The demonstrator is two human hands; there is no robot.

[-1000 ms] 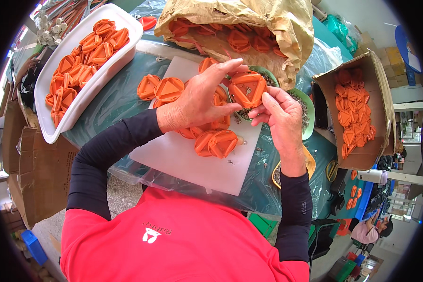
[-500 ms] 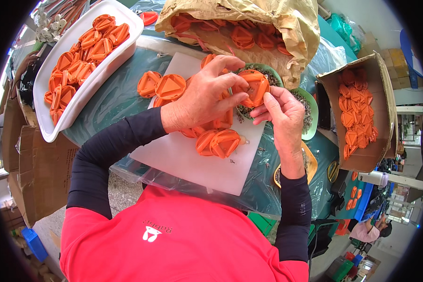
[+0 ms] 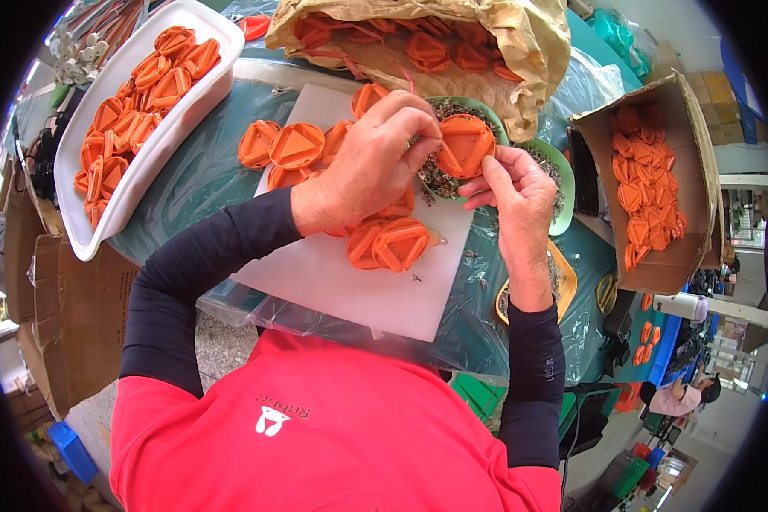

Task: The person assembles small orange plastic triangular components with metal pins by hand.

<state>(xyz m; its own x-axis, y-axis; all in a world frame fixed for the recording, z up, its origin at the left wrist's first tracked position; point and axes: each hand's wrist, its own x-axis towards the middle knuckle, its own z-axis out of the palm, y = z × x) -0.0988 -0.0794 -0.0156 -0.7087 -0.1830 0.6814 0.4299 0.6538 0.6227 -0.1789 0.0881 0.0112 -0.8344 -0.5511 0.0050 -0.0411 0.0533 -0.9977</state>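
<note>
A round orange plastic part with a raised triangle is held up by my right hand, thumb and fingers gripping its right edge. My left hand is closed in a pinch at the part's left edge; whatever its fingertips hold is too small or hidden to name. Below both hands, more orange round parts lie on a white board, and others like them sit left of my left hand. Just behind the held part stands a green bowl of small metal-looking pieces.
A white tub full of orange parts stands at left. At the back is a brown paper sack with more. A cardboard box of orange parts stands right, near a second green bowl and a yellow bowl.
The held orange part has turned so its triangle faces up more fully. My left fingers have drawn back from its middle to its left edge. The whole view has shifted slightly.
</note>
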